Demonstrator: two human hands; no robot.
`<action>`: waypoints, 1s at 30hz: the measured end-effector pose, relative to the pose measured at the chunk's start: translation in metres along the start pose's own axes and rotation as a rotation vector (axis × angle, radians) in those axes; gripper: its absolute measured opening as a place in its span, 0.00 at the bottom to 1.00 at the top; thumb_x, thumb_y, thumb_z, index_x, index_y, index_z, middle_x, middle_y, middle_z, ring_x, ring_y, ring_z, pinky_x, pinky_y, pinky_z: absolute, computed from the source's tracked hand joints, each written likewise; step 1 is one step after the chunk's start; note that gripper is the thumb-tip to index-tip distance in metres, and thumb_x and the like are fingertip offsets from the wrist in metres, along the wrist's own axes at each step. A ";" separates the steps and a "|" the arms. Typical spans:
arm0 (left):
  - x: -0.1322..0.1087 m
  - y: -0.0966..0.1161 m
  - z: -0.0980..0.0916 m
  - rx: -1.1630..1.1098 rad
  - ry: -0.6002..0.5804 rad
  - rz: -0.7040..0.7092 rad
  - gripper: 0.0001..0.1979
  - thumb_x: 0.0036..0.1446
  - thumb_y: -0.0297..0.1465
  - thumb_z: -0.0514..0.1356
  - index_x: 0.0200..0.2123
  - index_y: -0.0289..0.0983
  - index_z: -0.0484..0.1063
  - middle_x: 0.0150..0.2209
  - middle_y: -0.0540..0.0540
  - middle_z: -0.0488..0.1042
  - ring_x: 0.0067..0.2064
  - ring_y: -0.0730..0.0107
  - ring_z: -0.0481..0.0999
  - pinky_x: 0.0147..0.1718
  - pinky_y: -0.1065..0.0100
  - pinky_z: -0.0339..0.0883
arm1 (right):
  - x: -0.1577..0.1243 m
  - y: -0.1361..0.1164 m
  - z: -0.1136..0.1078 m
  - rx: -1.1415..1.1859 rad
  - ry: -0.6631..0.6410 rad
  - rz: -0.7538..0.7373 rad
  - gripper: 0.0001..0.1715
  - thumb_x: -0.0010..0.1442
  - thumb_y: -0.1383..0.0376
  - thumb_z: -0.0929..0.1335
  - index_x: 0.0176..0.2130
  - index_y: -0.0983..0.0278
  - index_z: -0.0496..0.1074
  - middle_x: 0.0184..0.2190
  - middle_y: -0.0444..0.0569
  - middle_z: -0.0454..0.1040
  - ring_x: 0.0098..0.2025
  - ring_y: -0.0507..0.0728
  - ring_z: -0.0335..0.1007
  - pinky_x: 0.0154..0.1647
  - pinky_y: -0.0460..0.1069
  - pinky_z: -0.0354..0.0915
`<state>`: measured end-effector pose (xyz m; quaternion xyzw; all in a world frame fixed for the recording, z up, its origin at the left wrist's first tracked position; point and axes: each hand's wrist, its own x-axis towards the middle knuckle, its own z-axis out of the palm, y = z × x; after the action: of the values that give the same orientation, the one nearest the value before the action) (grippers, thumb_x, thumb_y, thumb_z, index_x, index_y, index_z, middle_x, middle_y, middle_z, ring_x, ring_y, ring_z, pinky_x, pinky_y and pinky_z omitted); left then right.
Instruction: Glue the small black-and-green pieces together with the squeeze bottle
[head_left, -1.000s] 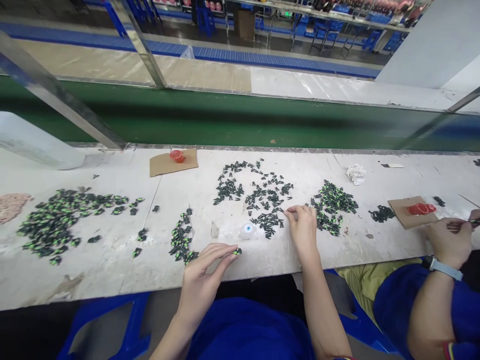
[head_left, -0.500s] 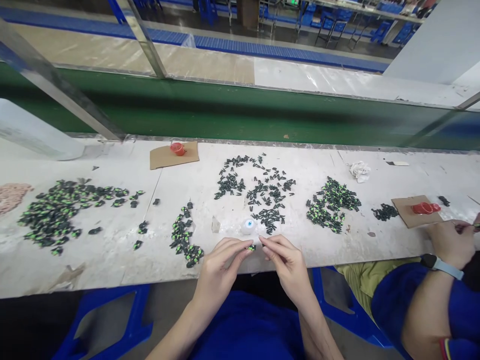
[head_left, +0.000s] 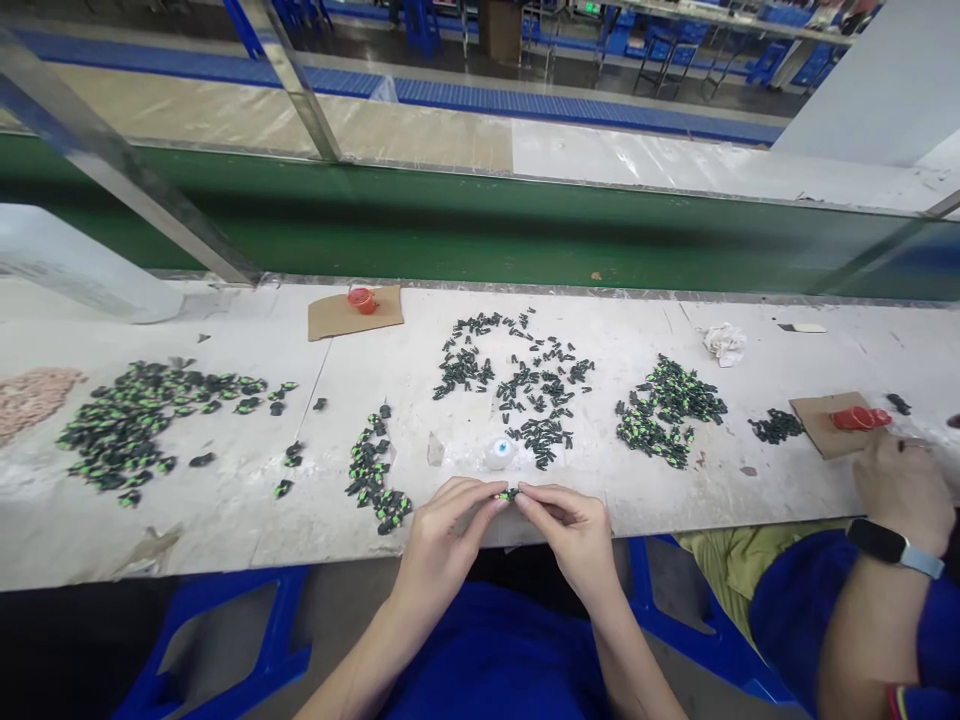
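Observation:
Between my two hands, close to the table's front edge, is a small black-and-green part [head_left: 509, 494]. My left hand [head_left: 448, 525] pinches it from the left between thumb and forefinger. From the right, the fingertips of my right hand [head_left: 568, 520] close on its other end; any separate small piece there is too small to tell. Just beyond my fingers sits a round white container [head_left: 499, 453] with a blue spot on top. Small black pieces [head_left: 541, 390] lie scattered behind it. A curved row of black-and-green parts [head_left: 373, 475] lies to the left of my left hand.
Larger heaps of black-and-green parts lie left [head_left: 124, 425] and right [head_left: 667, 410]. Red cups [head_left: 361, 300] stand on cardboard pieces. A crumpled white tissue [head_left: 724, 344] lies at the back right. A co-worker's hand [head_left: 904, 490] with a watch is at the far right.
My right hand has moved left, and its fingertips now meet the part in my left hand. The co-worker's hand has shifted near the red cup. The view has moved slightly.

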<state>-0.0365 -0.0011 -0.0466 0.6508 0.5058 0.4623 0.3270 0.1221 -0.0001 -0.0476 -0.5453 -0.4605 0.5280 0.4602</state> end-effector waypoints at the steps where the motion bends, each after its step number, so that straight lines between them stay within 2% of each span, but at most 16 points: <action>1: 0.000 0.000 0.000 -0.008 -0.004 -0.009 0.07 0.59 0.29 0.61 0.39 0.40 0.79 0.33 0.45 0.81 0.35 0.64 0.79 0.35 0.66 0.75 | 0.000 0.000 0.001 0.015 0.000 0.001 0.07 0.51 0.62 0.74 0.33 0.59 0.83 0.34 0.49 0.83 0.37 0.61 0.81 0.37 0.52 0.77; 7: -0.001 -0.001 0.000 -0.073 -0.042 -0.131 0.07 0.58 0.31 0.62 0.37 0.40 0.80 0.34 0.45 0.81 0.37 0.63 0.80 0.37 0.66 0.75 | 0.000 0.006 0.004 0.109 0.026 0.020 0.06 0.50 0.62 0.75 0.31 0.60 0.82 0.32 0.49 0.83 0.34 0.59 0.80 0.35 0.51 0.77; 13: 0.002 0.007 0.001 -0.185 -0.056 -0.310 0.08 0.53 0.34 0.64 0.34 0.38 0.81 0.33 0.45 0.82 0.35 0.63 0.81 0.36 0.67 0.76 | 0.001 0.011 0.007 0.129 0.062 -0.152 0.03 0.52 0.66 0.74 0.30 0.59 0.82 0.28 0.47 0.81 0.31 0.55 0.78 0.31 0.47 0.74; 17: 0.002 0.012 0.002 -0.198 -0.021 -0.328 0.07 0.51 0.33 0.64 0.33 0.38 0.81 0.32 0.45 0.82 0.34 0.64 0.81 0.37 0.68 0.76 | 0.001 0.012 0.007 0.098 0.065 -0.294 0.07 0.53 0.70 0.73 0.32 0.58 0.82 0.27 0.47 0.81 0.30 0.54 0.77 0.31 0.47 0.74; 23: 0.001 0.015 0.004 -0.226 -0.014 -0.337 0.08 0.52 0.32 0.64 0.34 0.38 0.82 0.33 0.44 0.82 0.36 0.62 0.81 0.39 0.66 0.76 | 0.001 0.015 0.006 0.048 0.078 -0.399 0.09 0.54 0.72 0.73 0.33 0.58 0.81 0.27 0.47 0.80 0.30 0.54 0.77 0.31 0.48 0.75; 30: 0.002 0.019 0.008 -0.174 0.029 -0.358 0.07 0.51 0.32 0.63 0.33 0.38 0.81 0.32 0.45 0.83 0.35 0.62 0.82 0.37 0.67 0.78 | -0.003 0.013 0.004 -0.147 0.082 -0.542 0.10 0.59 0.71 0.69 0.38 0.60 0.80 0.30 0.48 0.80 0.32 0.55 0.77 0.32 0.49 0.75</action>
<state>-0.0222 -0.0044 -0.0321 0.5129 0.5765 0.4479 0.4516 0.1185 -0.0052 -0.0600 -0.4551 -0.6076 0.3282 0.5621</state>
